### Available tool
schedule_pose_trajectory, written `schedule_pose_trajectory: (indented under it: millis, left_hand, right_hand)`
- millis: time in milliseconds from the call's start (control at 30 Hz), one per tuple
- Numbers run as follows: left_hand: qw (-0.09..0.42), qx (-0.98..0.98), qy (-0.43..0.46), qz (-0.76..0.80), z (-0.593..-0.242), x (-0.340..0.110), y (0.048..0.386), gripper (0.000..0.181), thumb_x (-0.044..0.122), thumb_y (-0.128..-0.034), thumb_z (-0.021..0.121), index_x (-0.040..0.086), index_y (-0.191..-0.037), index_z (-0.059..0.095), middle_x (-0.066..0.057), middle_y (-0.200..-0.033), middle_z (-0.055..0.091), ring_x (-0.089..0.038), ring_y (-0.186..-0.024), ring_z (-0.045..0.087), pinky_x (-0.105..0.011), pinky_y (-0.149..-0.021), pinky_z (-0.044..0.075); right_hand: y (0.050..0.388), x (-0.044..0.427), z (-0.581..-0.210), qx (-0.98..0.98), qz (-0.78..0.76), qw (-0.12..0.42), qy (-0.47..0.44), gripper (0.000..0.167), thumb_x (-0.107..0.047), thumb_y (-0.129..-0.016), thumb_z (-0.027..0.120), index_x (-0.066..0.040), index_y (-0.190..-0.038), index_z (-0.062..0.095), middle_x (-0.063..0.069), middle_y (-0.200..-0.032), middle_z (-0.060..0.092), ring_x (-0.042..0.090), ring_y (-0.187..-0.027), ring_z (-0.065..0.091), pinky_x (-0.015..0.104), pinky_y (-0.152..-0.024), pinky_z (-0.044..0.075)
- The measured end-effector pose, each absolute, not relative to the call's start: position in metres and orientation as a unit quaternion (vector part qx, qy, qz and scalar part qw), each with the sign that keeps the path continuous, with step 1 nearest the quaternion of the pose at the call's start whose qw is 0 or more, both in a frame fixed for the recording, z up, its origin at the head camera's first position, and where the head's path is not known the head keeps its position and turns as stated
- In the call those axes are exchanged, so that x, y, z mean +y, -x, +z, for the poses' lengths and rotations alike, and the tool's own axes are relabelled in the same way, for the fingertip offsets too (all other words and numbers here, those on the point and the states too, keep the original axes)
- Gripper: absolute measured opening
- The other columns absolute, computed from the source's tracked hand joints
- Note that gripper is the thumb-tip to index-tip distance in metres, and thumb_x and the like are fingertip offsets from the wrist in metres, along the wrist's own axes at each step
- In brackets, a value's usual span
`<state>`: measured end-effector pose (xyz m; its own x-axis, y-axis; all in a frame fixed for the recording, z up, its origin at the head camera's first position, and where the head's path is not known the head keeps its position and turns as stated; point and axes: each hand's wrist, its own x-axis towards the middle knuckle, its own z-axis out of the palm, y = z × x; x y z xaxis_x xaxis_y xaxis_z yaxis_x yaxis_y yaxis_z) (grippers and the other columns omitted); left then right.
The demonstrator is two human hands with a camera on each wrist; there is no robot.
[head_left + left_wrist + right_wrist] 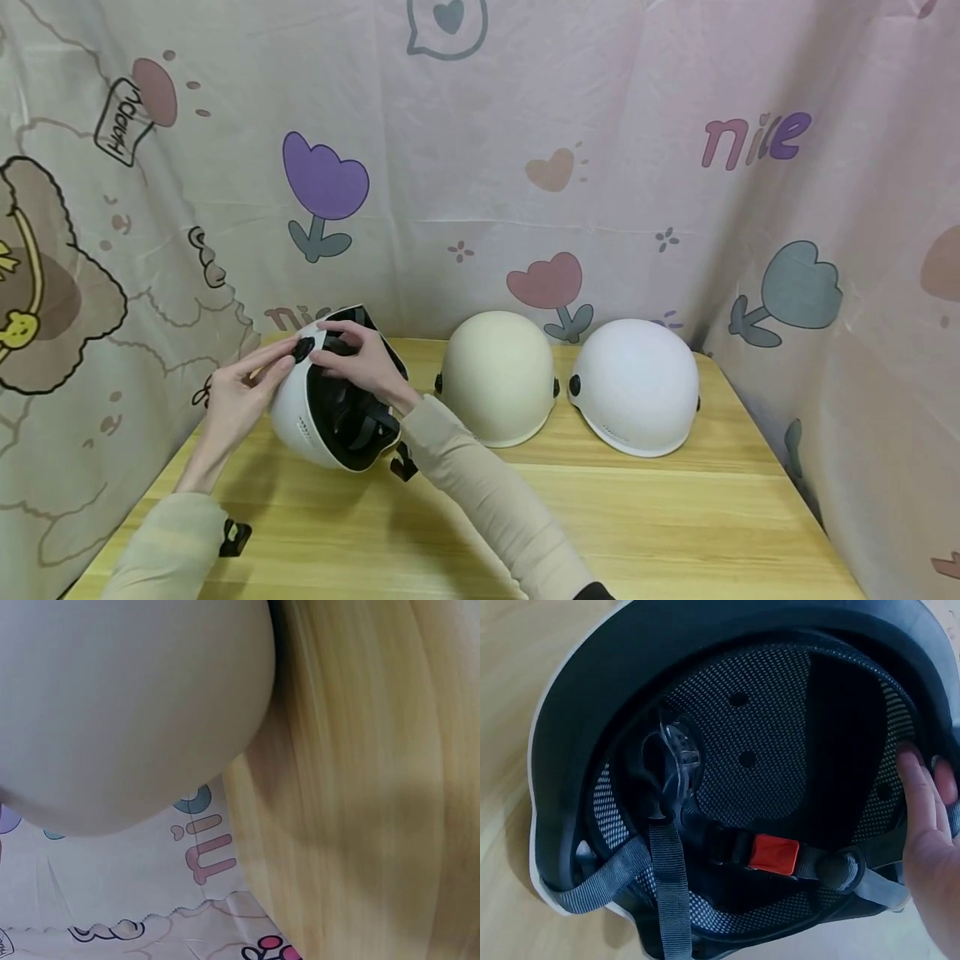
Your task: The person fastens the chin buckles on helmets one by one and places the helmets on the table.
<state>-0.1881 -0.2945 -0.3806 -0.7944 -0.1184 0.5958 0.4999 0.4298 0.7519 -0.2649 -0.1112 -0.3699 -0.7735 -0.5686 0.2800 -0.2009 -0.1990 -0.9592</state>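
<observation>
A white helmet (288,421) is tipped on its side at the left of the table, its black lining (769,780) facing right. My left hand (243,392) pinches a small black round fitting (303,349) on its upper side between thumb and fingers. With the fingers reaching inside, my right hand (363,360) grips the rim near that fitting. In the right wrist view, grey straps (671,889) and a red buckle (775,855) cross the opening. Only the smooth outer shell (127,712) shows in the left wrist view; the left hand is barely seen there.
A cream helmet (497,379) and another white helmet (637,387) stand upright side by side at the back of the wooden table (675,525). Behind and beside the table hangs a printed curtain (450,150).
</observation>
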Motion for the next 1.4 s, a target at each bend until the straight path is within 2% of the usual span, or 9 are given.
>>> schedule_pose_trajectory:
  millis: [167, 267, 433, 733, 933, 1200, 1300, 1400]
  left_hand:
    - [0.294, -0.79, 0.125, -0.523, -0.373, -0.291, 0.19, 0.031, -0.004, -0.093, 0.066, -0.011, -0.124, 0.066, 0.02, -0.121, 0.07, 0.009, -0.116, 0.063, -0.006, -0.095, 0.048]
    - [0.295, -0.802, 0.126, -0.503, -0.366, -0.29, 0.19, 0.031, -0.001, -0.0929, 0.068, -0.006, -0.124, 0.068, 0.017, -0.123, 0.071, 0.009, -0.12, 0.06, -0.004, -0.095, 0.047]
    - [0.301, -0.825, 0.122, -0.462, -0.356, -0.29, 0.188, 0.032, 0.003, -0.0925, 0.071, 0.003, -0.124, 0.071, 0.023, -0.122, 0.069, 0.009, -0.127, 0.054, -0.001, -0.098, 0.042]
    - [0.339, -0.817, 0.103, -0.455, -0.356, -0.292, 0.188, 0.031, 0.0, -0.0906, 0.072, -0.001, -0.122, 0.071, 0.024, -0.122, 0.067, 0.008, -0.125, 0.052, -0.004, -0.106, 0.037]
    - [0.332, -0.833, 0.074, -0.437, -0.361, -0.3, 0.186, 0.032, 0.011, -0.0949, 0.07, 0.003, -0.125, 0.07, 0.027, -0.124, 0.065, 0.014, -0.125, 0.047, -0.002, -0.107, 0.033]
    - [0.303, -0.83, 0.052, -0.465, -0.371, -0.309, 0.182, 0.039, 0.013, -0.0984, 0.065, -0.001, -0.134, 0.062, 0.013, -0.139, 0.058, 0.011, -0.129, 0.046, -0.004, -0.109, 0.035]
    - [0.284, -0.837, 0.042, -0.466, -0.376, -0.313, 0.182, 0.043, 0.018, -0.1005, 0.063, 0.0, -0.14, 0.057, 0.003, -0.146, 0.052, 0.011, -0.131, 0.042, -0.001, -0.108, 0.032]
    - [0.257, -0.848, 0.042, -0.462, -0.38, -0.316, 0.182, 0.047, 0.021, -0.1026, 0.059, 0.002, -0.145, 0.052, -0.01, -0.154, 0.044, 0.012, -0.131, 0.038, 0.002, -0.106, 0.03]
  right_hand:
    - [0.261, -0.112, -0.37, 0.588, -0.738, 0.141, 0.298, 0.046, 0.0, -0.093, 0.068, -0.006, -0.138, 0.059, -0.001, -0.101, 0.063, 0.007, -0.079, 0.069, 0.03, -0.079, 0.063]
    - [0.259, -0.113, -0.37, 0.56, -0.765, 0.148, 0.283, 0.046, 0.003, -0.093, 0.066, -0.005, -0.138, 0.059, -0.004, -0.096, 0.059, 0.008, -0.077, 0.068, 0.032, -0.079, 0.063]
    - [0.255, -0.115, -0.372, 0.496, -0.813, 0.181, 0.247, 0.047, 0.005, -0.094, 0.062, -0.008, -0.139, 0.059, -0.003, -0.101, 0.058, 0.01, -0.082, 0.069, 0.028, -0.08, 0.062]
    - [0.252, -0.111, -0.376, 0.426, -0.855, 0.21, 0.207, 0.049, 0.007, -0.096, 0.057, -0.008, -0.142, 0.056, 0.003, -0.112, 0.065, 0.009, -0.08, 0.072, 0.021, -0.072, 0.061]
    - [0.255, -0.106, -0.383, 0.414, -0.866, 0.204, 0.195, 0.048, 0.007, -0.096, 0.057, -0.007, -0.142, 0.056, 0.01, -0.12, 0.067, 0.009, -0.078, 0.073, 0.023, -0.071, 0.061]
    - [0.263, -0.088, -0.385, 0.432, -0.851, 0.204, 0.218, 0.051, 0.004, -0.099, 0.051, -0.005, -0.149, 0.047, 0.0, -0.112, 0.062, 0.005, -0.078, 0.07, 0.019, -0.071, 0.059]
    - [0.264, -0.081, -0.383, 0.471, -0.825, 0.199, 0.242, 0.053, 0.003, -0.099, 0.051, -0.004, -0.151, 0.044, 0.003, -0.117, 0.061, 0.006, -0.084, 0.068, 0.022, -0.078, 0.06]
    - [0.266, -0.076, -0.381, 0.504, -0.803, 0.197, 0.248, 0.053, 0.001, -0.1, 0.051, -0.006, -0.151, 0.044, 0.011, -0.126, 0.061, 0.006, -0.09, 0.067, 0.03, -0.089, 0.06]
